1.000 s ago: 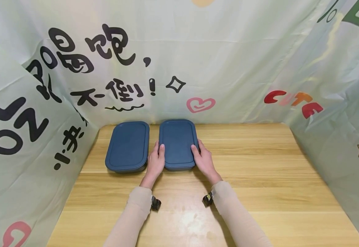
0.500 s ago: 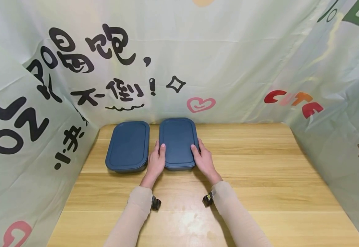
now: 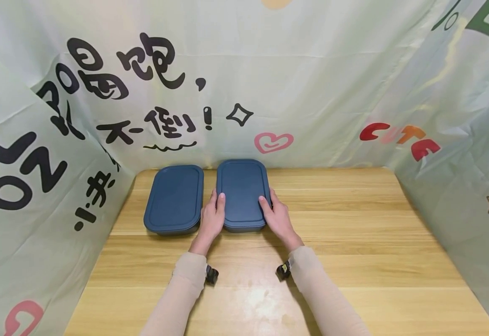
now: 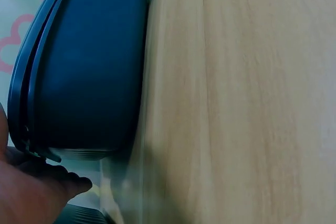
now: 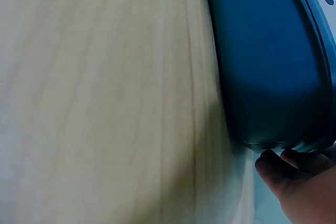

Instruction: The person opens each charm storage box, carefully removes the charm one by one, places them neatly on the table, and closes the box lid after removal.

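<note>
Both hands hold a dark blue food container (image 3: 243, 186) with a rounded rectangular lid, near the back edge of the table. My left hand (image 3: 213, 219) grips its left side, thumb on the lid's edge and fingers along the wall. On the opposite side my right hand (image 3: 279, 219) holds it the same way, its thumb over the lid's rim. The lid sits on the container. In the left wrist view the container's front wall (image 4: 92, 61) stands close over the wood, with the left fingers at its side. The right wrist view shows right fingertips against the lower side wall.
A second blue lidded container (image 3: 174, 198) stands just left of the left hand, a narrow gap between them. The wooden table (image 3: 336, 280) extends forward and to the right. A printed cloth (image 3: 311, 93) hangs behind and along both sides.
The held container has shifted slightly toward the back cloth, both hands moving along with it. The left container has stayed where it was.
</note>
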{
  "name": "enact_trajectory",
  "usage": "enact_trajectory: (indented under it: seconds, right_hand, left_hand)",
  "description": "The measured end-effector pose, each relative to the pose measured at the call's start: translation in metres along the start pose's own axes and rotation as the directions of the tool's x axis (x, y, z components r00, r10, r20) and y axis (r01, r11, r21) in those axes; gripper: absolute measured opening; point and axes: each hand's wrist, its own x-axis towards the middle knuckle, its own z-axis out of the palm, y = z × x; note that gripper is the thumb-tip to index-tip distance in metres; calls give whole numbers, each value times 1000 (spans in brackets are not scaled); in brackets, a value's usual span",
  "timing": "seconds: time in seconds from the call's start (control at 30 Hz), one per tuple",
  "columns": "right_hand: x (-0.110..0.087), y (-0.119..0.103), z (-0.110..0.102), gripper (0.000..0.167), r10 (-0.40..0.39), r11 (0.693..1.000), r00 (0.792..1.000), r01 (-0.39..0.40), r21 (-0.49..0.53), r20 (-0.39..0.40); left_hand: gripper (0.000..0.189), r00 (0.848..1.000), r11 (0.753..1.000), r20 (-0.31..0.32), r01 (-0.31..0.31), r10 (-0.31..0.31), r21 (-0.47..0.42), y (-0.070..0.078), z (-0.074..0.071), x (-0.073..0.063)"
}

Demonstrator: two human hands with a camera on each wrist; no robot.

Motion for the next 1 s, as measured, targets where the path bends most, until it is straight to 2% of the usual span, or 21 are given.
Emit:
enact_trajectory:
  seconds: [0.2, 0.6, 1.0]
  right_hand:
    - [0, -3, -2, 78, 3, 1000, 1000, -3, -1, 9]
    - [3, -7, -10, 74, 0, 1000, 1000, 0, -11, -11]
    - [6, -6, -17, 63, 25, 999, 996, -23, 27, -90]
  left_hand:
    - [69, 1000, 999, -1, -3, 3, 37, 2, -2, 0]
    - [69, 1000, 999, -8, -29, 29, 35, 13, -3, 2]
    - [58, 997, 997, 31, -69, 68, 17, 29, -6, 0]
